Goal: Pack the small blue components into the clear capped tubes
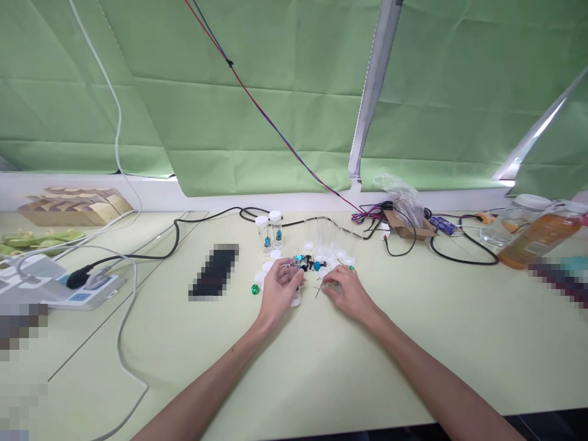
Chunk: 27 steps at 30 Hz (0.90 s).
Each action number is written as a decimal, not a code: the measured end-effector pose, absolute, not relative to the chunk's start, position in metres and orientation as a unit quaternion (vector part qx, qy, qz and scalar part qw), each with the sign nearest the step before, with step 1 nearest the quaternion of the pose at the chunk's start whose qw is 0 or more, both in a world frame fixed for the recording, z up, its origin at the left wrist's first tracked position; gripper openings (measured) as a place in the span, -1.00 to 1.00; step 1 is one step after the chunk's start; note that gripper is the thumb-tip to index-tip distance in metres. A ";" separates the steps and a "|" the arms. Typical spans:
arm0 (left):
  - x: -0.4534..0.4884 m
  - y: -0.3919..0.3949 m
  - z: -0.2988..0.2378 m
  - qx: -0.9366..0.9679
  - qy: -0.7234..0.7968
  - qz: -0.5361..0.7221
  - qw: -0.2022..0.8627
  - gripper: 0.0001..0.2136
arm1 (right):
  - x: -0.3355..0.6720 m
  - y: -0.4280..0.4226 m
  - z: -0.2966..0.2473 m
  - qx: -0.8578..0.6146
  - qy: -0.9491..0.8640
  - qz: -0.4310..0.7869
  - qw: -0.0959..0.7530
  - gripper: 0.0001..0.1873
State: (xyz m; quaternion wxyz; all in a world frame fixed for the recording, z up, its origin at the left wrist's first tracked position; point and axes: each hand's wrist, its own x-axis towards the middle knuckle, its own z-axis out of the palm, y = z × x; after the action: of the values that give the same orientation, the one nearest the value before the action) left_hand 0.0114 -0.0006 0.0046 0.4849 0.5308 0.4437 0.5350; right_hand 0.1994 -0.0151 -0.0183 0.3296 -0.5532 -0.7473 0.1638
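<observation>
My left hand [280, 289] is closed around a clear vial [296, 301], whose white end shows below the fingers. My right hand [346, 294] is also closed, at a small heap of thin metal rods [317, 291]; the fingers hide how many it grips. Between and beyond the hands lie small blue and black parts [316, 265]. Several empty clear tubes [327, 236] stand behind them. Two white-capped vials [275, 229] with blue pieces inside stand upright further left. White caps [267, 267] and a green knob-like piece [255, 289] lie beside my left hand.
A dark blurred slab [214, 272] lies left of the hands. On the far left are a power strip [87, 291] with cables and a cardboard divider box [76, 207]. At right stand an orange bottle [539, 239] and a clear jar [509, 223], near a small carton [408, 228] and wires.
</observation>
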 end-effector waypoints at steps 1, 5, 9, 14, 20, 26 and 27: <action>0.011 -0.001 0.004 0.532 0.445 0.534 0.484 -0.60 | 0.200 -0.015 -0.018 -0.553 -0.749 0.164 0.326 -0.94; 0.011 0.000 0.003 0.537 0.448 0.531 0.479 -0.60 | 0.200 -0.016 -0.017 -0.551 -0.758 0.160 0.310 -0.94; 0.011 0.001 0.002 0.537 0.443 0.534 0.480 -0.59 | 0.199 -0.016 -0.018 -0.552 -0.761 0.153 0.305 -0.91; 0.011 0.002 0.000 0.536 0.440 0.536 0.481 -0.60 | 0.198 -0.016 -0.017 -0.556 -0.770 0.137 0.282 -0.91; 0.011 0.003 -0.002 0.533 0.438 0.536 0.486 -0.61 | 0.197 -0.017 -0.017 -0.558 -0.781 0.116 0.255 -0.90; 0.012 0.001 0.000 0.530 0.435 0.537 0.490 -0.62 | 0.197 -0.016 -0.020 -0.560 -0.779 0.105 0.263 -0.90; 0.012 0.001 0.000 0.531 0.435 0.537 0.491 -0.62 | 0.197 -0.016 -0.020 -0.561 -0.777 0.104 0.266 -0.91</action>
State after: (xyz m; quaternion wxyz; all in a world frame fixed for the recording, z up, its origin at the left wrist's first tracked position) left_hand 0.0121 0.0013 -0.0002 0.4905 0.5310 0.4349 0.5370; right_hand 0.1966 -0.0161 -0.0200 0.2664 -0.5607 -0.7770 0.1041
